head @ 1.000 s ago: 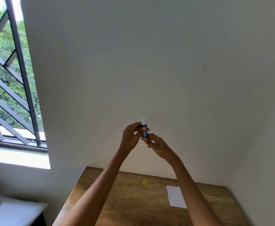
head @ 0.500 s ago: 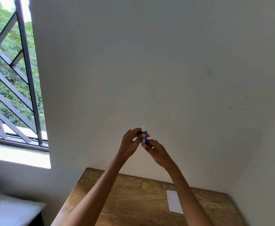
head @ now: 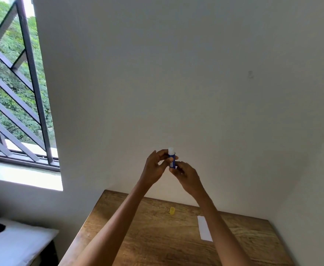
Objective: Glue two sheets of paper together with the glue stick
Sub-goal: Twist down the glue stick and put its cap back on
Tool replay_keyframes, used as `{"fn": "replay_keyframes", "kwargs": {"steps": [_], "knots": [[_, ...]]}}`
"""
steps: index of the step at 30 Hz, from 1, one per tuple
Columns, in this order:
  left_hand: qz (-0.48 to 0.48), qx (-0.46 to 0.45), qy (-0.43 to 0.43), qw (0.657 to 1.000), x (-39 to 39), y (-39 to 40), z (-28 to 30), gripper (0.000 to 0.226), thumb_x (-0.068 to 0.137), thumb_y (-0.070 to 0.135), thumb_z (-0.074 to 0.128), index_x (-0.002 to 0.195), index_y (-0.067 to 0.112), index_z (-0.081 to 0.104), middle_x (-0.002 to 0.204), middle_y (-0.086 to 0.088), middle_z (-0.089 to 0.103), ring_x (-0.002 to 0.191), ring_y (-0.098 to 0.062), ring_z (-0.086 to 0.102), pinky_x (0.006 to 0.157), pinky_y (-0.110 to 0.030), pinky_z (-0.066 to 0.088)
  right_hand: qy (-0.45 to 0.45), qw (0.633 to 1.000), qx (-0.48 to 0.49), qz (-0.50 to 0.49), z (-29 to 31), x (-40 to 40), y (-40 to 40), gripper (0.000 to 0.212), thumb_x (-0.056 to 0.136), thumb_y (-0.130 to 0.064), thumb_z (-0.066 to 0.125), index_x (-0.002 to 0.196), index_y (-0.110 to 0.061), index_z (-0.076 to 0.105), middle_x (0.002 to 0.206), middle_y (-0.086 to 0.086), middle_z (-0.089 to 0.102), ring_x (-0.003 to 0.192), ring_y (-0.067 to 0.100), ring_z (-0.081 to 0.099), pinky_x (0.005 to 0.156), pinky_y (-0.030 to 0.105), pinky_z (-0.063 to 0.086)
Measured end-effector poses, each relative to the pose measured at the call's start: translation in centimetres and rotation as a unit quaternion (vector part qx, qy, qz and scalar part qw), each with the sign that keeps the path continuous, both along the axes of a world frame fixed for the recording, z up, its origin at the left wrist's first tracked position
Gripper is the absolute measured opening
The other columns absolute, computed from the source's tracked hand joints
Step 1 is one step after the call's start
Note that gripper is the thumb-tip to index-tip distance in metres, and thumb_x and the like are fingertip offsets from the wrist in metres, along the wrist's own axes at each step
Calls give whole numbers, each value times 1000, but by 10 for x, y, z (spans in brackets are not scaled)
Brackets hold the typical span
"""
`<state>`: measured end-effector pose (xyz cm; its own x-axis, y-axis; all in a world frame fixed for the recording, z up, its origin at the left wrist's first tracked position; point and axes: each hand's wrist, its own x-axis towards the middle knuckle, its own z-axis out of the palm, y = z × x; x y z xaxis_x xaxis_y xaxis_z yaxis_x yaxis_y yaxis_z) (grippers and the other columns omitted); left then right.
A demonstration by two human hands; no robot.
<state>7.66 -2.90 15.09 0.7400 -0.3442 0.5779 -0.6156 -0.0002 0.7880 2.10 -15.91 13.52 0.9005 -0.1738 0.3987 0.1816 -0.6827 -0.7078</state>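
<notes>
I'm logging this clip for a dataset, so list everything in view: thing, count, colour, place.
glue stick: 1, blue tube with white glue showing at the top, held upright in the air in front of the wall
cap: 1, yellow, on the table near its far edge
paper: 1 white sheet visible, on the table, partly behind the right forearm
table: 1, brown wood, against the wall
window: 1, dark bars, left, greenery outside
cushion: 1, white, lower left
hands: left hand pinches the tube's upper part, right hand grips its base
</notes>
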Motion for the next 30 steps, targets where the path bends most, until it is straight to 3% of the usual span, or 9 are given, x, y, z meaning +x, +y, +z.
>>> {"fn": "replay_keyframes", "kwargs": {"steps": [3,5,8,14,18,21,24,27,30], "knots": [[29,-39,4,999,-8,-8,-3,18,88,9,59,100,22,62,89,26,65,89,16,60,103,-61,34,-126,970,-76,-195,-10,1,17,24,80,-34,70,93,-14,69,67,-3,61,62,11,51,63,23,34],[43,-48,6,998,-11,-12,-10,17,88,9,59,101,20,63,90,21,67,89,14,60,107,-59,29,-155,957,-64,-237,-16,0,27,26,75,-33,75,86,-11,68,71,4,66,64,16,56,65,28,40],[50,-44,3,998,-12,-11,-18,18,87,8,60,100,20,63,90,23,67,88,14,61,108,-57,28,-127,976,-17,-178,-21,1,21,25,75,-30,75,85,-10,63,72,0,60,65,14,51,63,31,42],[43,-37,-10,998,-7,-6,-25,17,88,7,60,100,19,62,88,26,65,88,8,64,97,-62,40,2,998,20,52,-15,-2,-6,11,92,-22,54,95,-18,64,71,-5,46,73,13,45,63,13,34],[70,-52,-14,996,-6,-14,-32,16,87,6,61,102,10,63,90,24,64,87,11,62,93,-60,42,-66,987,-100,-108,-22,2,-4,20,85,-32,64,94,-15,69,66,-7,45,68,13,44,66,27,31],[81,-35,-6,996,-8,-21,-36,15,89,8,59,103,10,62,93,12,69,90,-2,66,102,-58,34,-86,978,-64,-182,-33,2,14,21,82,-32,67,92,-14,65,72,-9,44,69,10,42,63,25,32],[69,-9,-4,998,-5,-16,-45,15,89,8,58,103,9,62,93,8,70,90,-6,66,102,-59,32,-29,996,31,-84,-43,2,5,16,86,-28,64,95,-16,60,72,-10,42,65,6,41,57,17,32],[4,16,-1,1000,0,-8,-47,15,91,8,55,105,9,60,95,8,70,94,-7,66,94,-60,42,56,997,19,52,-40,-4,-11,16,92,-23,54,100,-11,62,74,-3,46,68,9,43,63,17,33],[-20,26,-18,999,1,-8,-45,18,92,8,54,108,7,59,98,7,70,97,-7,66,89,-57,47,69,997,39,21,-41,-4,-11,17,92,-25,55,100,-13,63,75,0,51,70,12,47,67,24,35]]}}
